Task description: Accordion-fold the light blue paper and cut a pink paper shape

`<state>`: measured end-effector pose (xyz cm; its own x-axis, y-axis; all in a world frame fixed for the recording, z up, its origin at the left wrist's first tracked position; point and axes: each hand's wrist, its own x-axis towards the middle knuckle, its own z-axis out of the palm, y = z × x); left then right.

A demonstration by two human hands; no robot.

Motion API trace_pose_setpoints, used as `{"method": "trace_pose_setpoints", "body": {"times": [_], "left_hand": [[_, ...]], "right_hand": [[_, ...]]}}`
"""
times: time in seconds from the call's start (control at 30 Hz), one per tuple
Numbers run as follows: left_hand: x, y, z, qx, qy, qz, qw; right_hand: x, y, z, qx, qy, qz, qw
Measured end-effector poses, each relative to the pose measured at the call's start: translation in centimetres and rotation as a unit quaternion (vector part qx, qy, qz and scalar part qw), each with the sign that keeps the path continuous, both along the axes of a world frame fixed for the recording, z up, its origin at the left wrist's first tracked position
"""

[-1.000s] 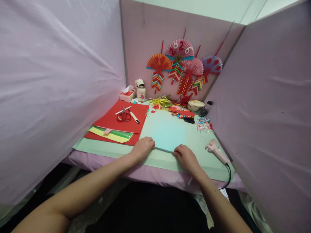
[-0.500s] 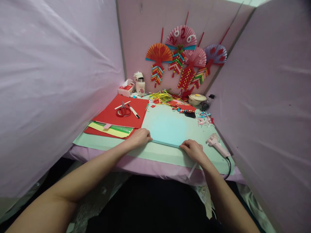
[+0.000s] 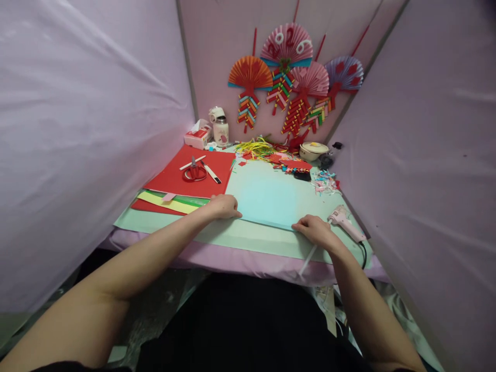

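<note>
A light blue paper sheet [image 3: 271,196] lies on the pale green mat [image 3: 248,238] in the middle of the table. My left hand [image 3: 222,206] rests curled on the sheet's near left corner. My right hand [image 3: 315,230] is curled at the sheet's near right corner, fingers pinching its edge. Both hands press on the near edge of the sheet.
A stack of red, yellow and green sheets [image 3: 182,186] lies at left with red scissors [image 3: 195,171] and a pen [image 3: 211,174] on it. A pink glue gun [image 3: 344,219] lies at right. Paper scraps [image 3: 271,155], a bowl [image 3: 313,151], a jar [image 3: 220,132] and a tissue box [image 3: 197,137] stand at the back; paper fans [image 3: 294,77] hang on the wall.
My hands have slid apart along the near edge of the blue sheet, the right one toward the glue gun. The view has tilted a little.
</note>
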<state>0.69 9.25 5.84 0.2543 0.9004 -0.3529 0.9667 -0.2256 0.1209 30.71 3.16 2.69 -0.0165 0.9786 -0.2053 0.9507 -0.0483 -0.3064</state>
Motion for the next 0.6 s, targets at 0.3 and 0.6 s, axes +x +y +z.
{"method": "trace_pose_setpoints", "body": {"times": [0.3, 0.6], "left_hand": [[0.3, -0.1, 0.3, -0.011, 0.016, -0.004, 1.000], [0.7, -0.7, -0.8, 0.049, -0.090, -0.088, 0.991]], "right_hand": [[0.1, 0.6, 0.2, -0.036, 0.022, 0.000, 0.999], [-0.1, 0.4, 0.0, -0.007, 0.016, 0.008, 1.000]]}}
